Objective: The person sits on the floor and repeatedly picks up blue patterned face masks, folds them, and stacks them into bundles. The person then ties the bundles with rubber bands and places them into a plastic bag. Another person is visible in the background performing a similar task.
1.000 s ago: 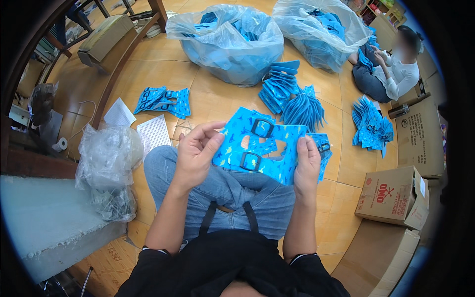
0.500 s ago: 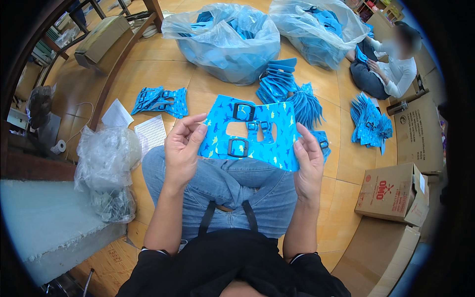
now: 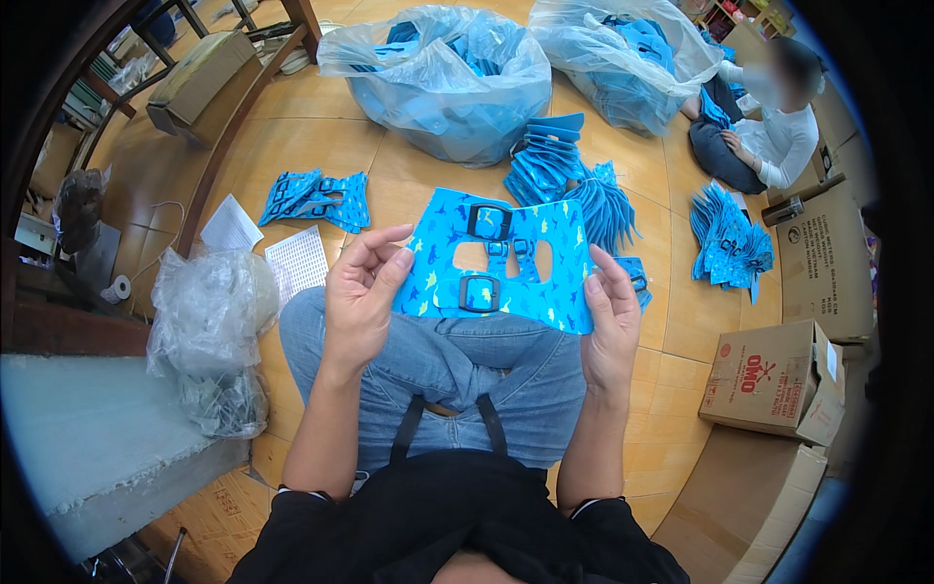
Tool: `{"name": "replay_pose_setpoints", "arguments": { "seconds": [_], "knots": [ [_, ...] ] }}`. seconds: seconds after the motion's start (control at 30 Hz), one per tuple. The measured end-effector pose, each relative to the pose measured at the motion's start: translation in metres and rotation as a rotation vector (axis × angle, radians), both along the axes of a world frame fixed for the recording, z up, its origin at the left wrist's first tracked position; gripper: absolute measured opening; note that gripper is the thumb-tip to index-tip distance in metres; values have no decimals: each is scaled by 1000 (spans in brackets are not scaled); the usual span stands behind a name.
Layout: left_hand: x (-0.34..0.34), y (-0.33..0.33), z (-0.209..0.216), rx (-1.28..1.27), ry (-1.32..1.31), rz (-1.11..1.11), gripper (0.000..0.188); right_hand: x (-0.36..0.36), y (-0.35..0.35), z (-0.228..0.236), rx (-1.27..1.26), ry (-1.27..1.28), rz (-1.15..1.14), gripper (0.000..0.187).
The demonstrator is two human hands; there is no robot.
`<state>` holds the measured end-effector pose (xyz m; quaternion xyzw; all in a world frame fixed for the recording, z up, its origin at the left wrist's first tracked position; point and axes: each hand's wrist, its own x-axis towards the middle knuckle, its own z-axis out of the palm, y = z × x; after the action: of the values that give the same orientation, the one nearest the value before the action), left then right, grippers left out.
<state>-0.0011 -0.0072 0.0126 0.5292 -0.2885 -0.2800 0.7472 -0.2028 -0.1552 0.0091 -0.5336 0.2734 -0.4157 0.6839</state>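
Above my crossed legs, a blue fabric harness [image 3: 443, 258] printed with small sea creatures is stretched out flat. It carries two large black buckles, two smaller ones on short straps, and cut-out openings. My left hand [image 3: 365, 292] pinches its left edge between thumb and fingers. At the right edge, my right hand [image 3: 611, 307] grips it the same way, thumb toward me. Another blue buckled piece [image 3: 634, 275] lies on the floor just beyond my right hand, partly covered by it. Stacked blue harnesses [image 3: 311, 200] rest on the floor at the far left.
Two clear plastic bags [image 3: 448, 112] of blue pieces stand ahead. Fanned blue stacks [image 3: 550, 161] lie before them, another pile [image 3: 728, 238] to the right. A person [image 3: 778, 131] sits far right. Cardboard boxes [image 3: 769, 384] line the right; crumpled plastic [image 3: 209, 302] and paper sheets [image 3: 298, 263] lie left.
The harness has tilted slightly and its buckles have shifted a little to the right; both my hands keep hold. The seated person's one hand has moved away from the blue piece.
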Motion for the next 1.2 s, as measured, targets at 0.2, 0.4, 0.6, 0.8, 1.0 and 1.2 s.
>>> {"name": "replay_pose_setpoints", "arguments": {
  "seconds": [0.2, 0.4, 0.6, 0.8, 1.0, 1.2],
  "knots": [
    [1, 0, -1, 17, -44, -21, 22, -1, -1, 1, -41, 8, 34, 34],
    [5, 1, -8, 122, -221, 51, 15, -1, 0, -3, -87, 10, 66, 29],
    [5, 0, -6, 116, -232, 52, 15, -2, -1, -5, -103, 8, 70, 25],
    [4, -1, -6, 99, -203, 48, 15, -1, -1, -4, -73, 7, 63, 26],
    [4, -2, -5, 82, -187, 35, 15, -1, -1, -5, -50, -6, 64, 28],
    [1, -1, -3, 58, 54, 45, 16, -2, -1, 1, 73, 16, 104, 31]
  ]
}}
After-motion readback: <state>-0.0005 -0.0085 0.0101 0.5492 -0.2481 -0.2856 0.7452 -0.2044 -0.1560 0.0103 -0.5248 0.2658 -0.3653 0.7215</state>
